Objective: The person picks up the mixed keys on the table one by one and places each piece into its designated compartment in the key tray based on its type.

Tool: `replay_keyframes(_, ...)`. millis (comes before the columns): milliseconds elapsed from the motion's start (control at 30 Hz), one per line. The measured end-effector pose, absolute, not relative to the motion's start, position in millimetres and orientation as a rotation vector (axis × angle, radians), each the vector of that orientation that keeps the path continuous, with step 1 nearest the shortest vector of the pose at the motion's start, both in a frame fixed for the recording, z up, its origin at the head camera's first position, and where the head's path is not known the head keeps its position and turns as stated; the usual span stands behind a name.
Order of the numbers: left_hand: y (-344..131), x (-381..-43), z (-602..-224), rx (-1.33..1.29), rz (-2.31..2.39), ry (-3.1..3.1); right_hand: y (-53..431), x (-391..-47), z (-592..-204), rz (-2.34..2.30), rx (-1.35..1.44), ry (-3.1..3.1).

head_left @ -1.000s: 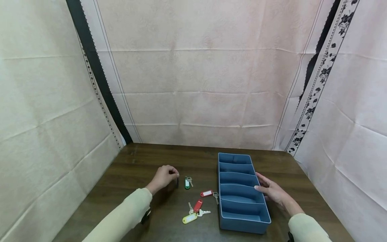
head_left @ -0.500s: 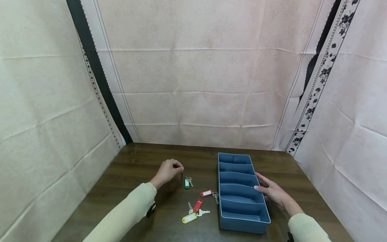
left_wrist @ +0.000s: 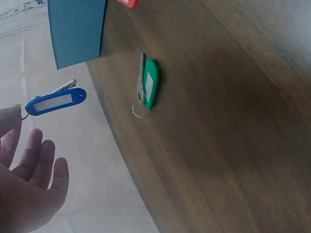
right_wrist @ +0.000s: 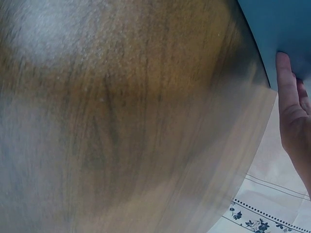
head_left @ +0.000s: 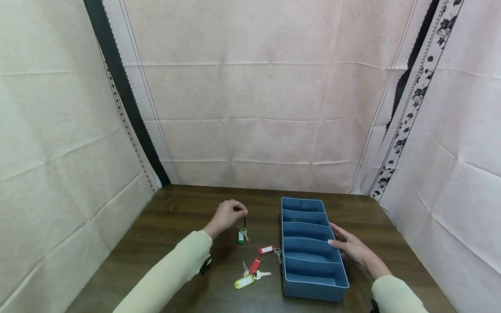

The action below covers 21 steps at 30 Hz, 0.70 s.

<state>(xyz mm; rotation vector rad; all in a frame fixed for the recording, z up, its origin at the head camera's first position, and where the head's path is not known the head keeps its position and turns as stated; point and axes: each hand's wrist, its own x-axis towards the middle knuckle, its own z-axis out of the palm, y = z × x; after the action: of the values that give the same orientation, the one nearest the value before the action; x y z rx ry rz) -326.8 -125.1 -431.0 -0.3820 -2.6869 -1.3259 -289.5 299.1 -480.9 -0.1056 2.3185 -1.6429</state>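
Observation:
My left hand point(head_left: 228, 214) is raised over the table and pinches the metal ring of a blue key tag point(left_wrist: 56, 101) between thumb and finger. The tag carries a key and hangs clear of the tabletop; in the head view it shows edge-on. Just below lies a green key tag point(left_wrist: 152, 84) with its key. My right hand point(head_left: 354, 249) rests against the right side of a blue divided box point(head_left: 316, 292), its thumb at the rim. Seen from the right wrist, straight fingers point(right_wrist: 286, 85) touch the outer wall.
A red key tag point(head_left: 266, 250) lies near the box's left wall. Closer to me, another red tag point(head_left: 255, 265) and a yellow tag point(head_left: 244, 282) lie together with keys. Cloth point(head_left: 250, 108) hangs behind the wooden table point(head_left: 188, 204) and at both sides.
My left hand has moved right and away from me, bringing the blue key tag from left of the green tag to above it. My right hand has stayed at the box.

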Motion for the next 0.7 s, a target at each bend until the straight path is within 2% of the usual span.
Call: replay_keyframes(700,-64,-344,-407,-0.465,-1.442,-2.595,298,-289,-480,-1.644,-0.117,2.307)
